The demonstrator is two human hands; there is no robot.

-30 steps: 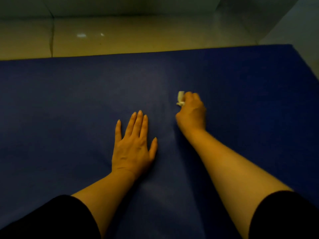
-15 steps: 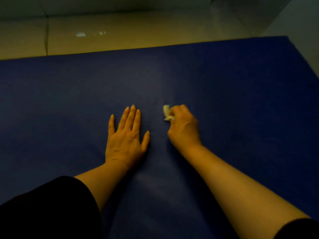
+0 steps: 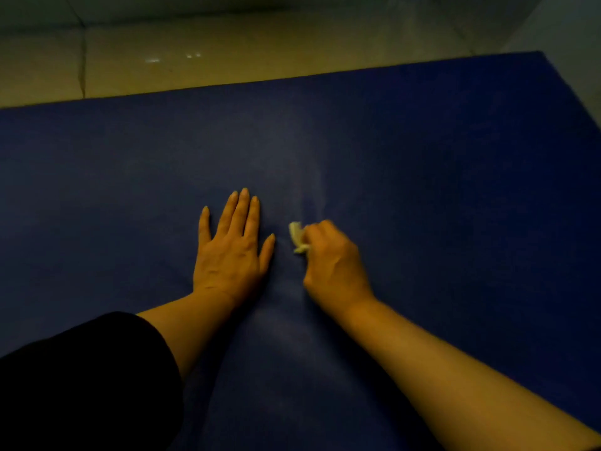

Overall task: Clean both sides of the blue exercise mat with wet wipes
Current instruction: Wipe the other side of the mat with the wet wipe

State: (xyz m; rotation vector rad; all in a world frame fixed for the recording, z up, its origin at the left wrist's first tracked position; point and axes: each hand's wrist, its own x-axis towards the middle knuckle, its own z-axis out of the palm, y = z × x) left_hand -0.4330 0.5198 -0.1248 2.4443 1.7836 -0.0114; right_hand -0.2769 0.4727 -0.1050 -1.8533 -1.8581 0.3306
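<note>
1. Gripping a crumpled pale wet wipe (image 3: 298, 237) in my right hand (image 3: 333, 265), fingers curled round it, I press it on the dark blue foam exercise mat (image 3: 439, 190); compared with a second ago this hand has drawn back toward me and sits just beside my left.
2. My left hand (image 3: 232, 252) lies flat on the mat, fingers straight and slightly spread, holding nothing; it has kept its place.
3. A faint paler streak on the mat runs away from the wipe, where the hand was earlier.
4. Most of the wipe is hidden inside my fist; only a small tuft shows.
5. The mat is cut off at left, right and bottom edges; pale glossy tiled floor (image 3: 227, 60) lies beyond its far edge.
6. My black left sleeve (image 3: 81, 385) fills the lower corner; the dim light blurs detail.
</note>
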